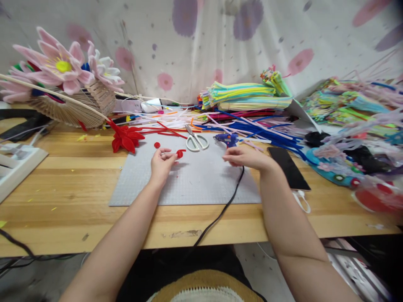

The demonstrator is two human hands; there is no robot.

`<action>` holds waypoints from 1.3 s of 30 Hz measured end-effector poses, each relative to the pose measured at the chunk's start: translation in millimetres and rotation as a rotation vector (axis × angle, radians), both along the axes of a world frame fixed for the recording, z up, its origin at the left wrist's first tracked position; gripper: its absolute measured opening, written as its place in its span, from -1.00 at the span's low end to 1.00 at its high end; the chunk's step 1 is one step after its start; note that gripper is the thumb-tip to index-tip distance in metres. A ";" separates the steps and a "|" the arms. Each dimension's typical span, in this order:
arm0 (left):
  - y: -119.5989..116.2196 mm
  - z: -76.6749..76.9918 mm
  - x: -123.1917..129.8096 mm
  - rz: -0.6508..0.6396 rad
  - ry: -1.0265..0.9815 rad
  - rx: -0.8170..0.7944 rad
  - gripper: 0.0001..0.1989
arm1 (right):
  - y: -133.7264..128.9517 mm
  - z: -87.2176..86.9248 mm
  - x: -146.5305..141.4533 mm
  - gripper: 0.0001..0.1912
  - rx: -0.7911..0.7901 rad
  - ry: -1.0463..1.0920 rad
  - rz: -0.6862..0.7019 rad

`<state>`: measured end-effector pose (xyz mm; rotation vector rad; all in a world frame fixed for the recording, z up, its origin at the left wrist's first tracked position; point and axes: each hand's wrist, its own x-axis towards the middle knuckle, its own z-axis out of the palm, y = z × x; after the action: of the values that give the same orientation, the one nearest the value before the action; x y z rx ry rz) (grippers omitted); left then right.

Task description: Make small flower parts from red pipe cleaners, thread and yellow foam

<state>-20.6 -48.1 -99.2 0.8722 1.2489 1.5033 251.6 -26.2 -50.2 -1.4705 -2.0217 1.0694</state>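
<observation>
1. I see the left hand (160, 164) over the grey mat (192, 186), with its thumb and index finger pinched together on a small red coil (179, 154), whose loose end sticks out to the right.
2. The right hand (252, 158) is over the mat's right side, palm down, right beside the blue glue gun (227, 139). Its fingers are bent and partly hidden from me, so I cannot tell whether they are clamped on the gun's handle or apart from it.
3. A black cable (234, 193) runs from under that hand, across the mat and over the front edge of the wooden counter (78, 180).
4. Between the hands, farther back, I find white-handled scissors (194, 136) lying spread on the mat.
5. A red disc (157, 145) lies just beyond the left hand; a red flower (126, 139) sits left of it, at the mat's corner.
6. To the right of the right hand I make out a dark phone (289, 167) lying flat on the counter.
</observation>
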 end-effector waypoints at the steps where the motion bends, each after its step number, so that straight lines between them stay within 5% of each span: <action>1: -0.6 0.5 0.7 -0.023 -0.002 0.008 -0.63 | -0.2 -1.5 -15.1 -0.68 -0.105 0.073 0.076; 6: -4.4 4.0 1.3 -0.107 -0.019 0.019 -0.60 | 11.9 -19.8 -91.4 -0.77 -0.360 0.550 0.000; 10: -6.4 6.4 0.3 -0.160 -0.049 -0.024 -0.59 | 19.3 -32.2 -118.8 -0.89 -0.533 0.720 -0.059; 22: -5.1 6.2 -2.9 -0.259 -0.134 -0.111 -0.60 | 12.8 -43.6 -120.9 -0.85 -0.662 0.898 0.019; 39: -9.8 10.8 0.5 -0.217 -0.008 -0.116 -0.64 | 9.9 -37.3 -122.2 -0.82 -0.458 0.680 0.021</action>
<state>-20.1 -57.9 -88.4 0.8935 1.1831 1.2493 129.5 -16.3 -87.5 -1.0479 -1.3654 1.8253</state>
